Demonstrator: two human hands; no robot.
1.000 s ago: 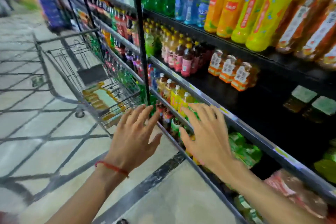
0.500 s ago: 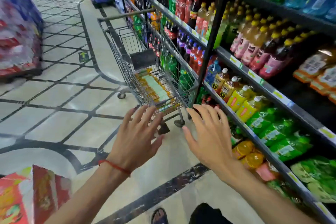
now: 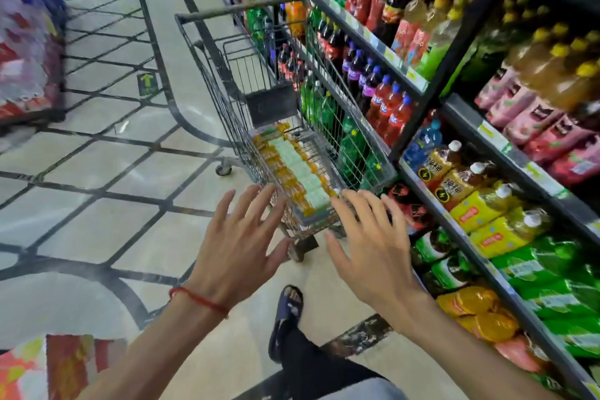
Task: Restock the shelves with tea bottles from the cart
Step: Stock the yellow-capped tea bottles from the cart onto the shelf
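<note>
A wire shopping cart (image 3: 207,75) stands in the aisle against the drinks shelves (image 3: 506,153). Several amber tea bottles with pale green labels (image 3: 292,166) lie in a row on its floor. My left hand (image 3: 237,247), a red string on its wrist, is held out with fingers spread just short of the cart's near end. My right hand (image 3: 373,243) is spread the same way beside it, fingertips near the cart's near right corner. Neither hand holds anything.
The shelves on the right carry many bottles: cola, purple and red sodas, yellow and green tea packs (image 3: 487,224). A stacked display of wrapped packs (image 3: 26,42) stands at far left, a red carton (image 3: 68,364) at lower left. My sandalled foot (image 3: 287,305) steps forward on tiled floor.
The view has swung left and down, from the shelves toward the cart. Both hands stay spread and now sit close to the cart's near end. A foot has come into view.
</note>
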